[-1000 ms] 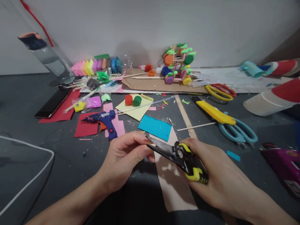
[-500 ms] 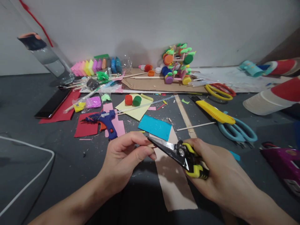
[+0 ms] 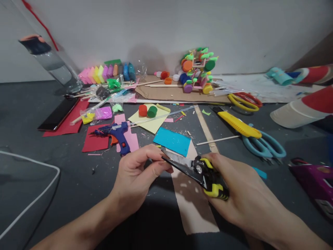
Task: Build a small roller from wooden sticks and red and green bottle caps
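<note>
In front of me, my left hand [image 3: 142, 175] is closed, thumb and forefinger pinched together on a small wooden stick that the fingers and blades now mostly hide. Black-and-yellow handled shears [image 3: 199, 170] are gripped in my right hand [image 3: 239, 187]. Their blades point left, right at the fingertips of my left hand, and look nearly closed. Beneath the shears lies a long pale paper strip [image 3: 192, 208]. A blue paper rectangle [image 3: 172, 141] rests just beyond the blades.
A blue glue gun [image 3: 121, 137] lies left of centre. Red and green caps [image 3: 147, 111] sit on yellow paper. To the right are a yellow utility knife [image 3: 238, 124], blue-handled scissors [image 3: 267, 146] and a paper cup [image 3: 296, 113]. A colourful stick model [image 3: 199, 71] stands behind.
The shears have shifted slightly left and their blades have drawn closer together at my left fingertips. The stick's pale end, visible before, is now hidden.
</note>
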`<state>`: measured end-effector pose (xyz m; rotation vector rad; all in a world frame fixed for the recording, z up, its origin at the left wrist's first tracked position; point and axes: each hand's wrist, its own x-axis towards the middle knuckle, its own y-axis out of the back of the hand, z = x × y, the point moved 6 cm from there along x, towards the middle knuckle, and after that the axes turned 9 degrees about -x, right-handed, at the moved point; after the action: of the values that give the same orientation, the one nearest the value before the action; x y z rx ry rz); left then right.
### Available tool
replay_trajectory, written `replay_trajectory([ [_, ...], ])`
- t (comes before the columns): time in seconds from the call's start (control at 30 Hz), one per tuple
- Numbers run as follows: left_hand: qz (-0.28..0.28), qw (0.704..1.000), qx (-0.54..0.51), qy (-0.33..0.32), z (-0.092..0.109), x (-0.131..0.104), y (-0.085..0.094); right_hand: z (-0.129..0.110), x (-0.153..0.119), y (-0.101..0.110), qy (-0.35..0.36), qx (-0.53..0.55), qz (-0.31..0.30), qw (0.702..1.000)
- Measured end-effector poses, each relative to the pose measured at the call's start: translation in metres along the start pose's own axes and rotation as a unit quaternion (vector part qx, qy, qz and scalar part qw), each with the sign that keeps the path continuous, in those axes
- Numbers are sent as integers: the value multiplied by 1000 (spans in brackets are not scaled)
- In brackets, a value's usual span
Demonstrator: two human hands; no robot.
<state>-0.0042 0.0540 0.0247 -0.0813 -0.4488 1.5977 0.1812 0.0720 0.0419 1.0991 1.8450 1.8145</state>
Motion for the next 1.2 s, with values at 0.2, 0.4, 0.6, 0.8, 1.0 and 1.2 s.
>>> replay_trajectory([
  [0.2, 18, 1000, -3, -6, 2, 0, 1, 6, -4, -1, -26, 36, -10, 999],
  [0.4, -19, 999, 41, -6, 6, 1, -2, 5, 0, -4, -52, 88, -47, 994],
  [0.6, -42, 991, 119, -42, 9, 1, -1, 2, 2, -1, -29, 43, -36, 998],
  [0.8, -37, 990, 123, -54, 8, 0, 0, 1, -1, -1, -9, 12, -28, 1000],
  [1.0, -20, 992, 108, -63, 12, 0, -1, 5, -2, -3, -36, 44, -13, 998],
  [1.2, -10, 989, 129, -78, 14, -1, -1, 5, -2, -6, -57, 77, -38, 995],
])
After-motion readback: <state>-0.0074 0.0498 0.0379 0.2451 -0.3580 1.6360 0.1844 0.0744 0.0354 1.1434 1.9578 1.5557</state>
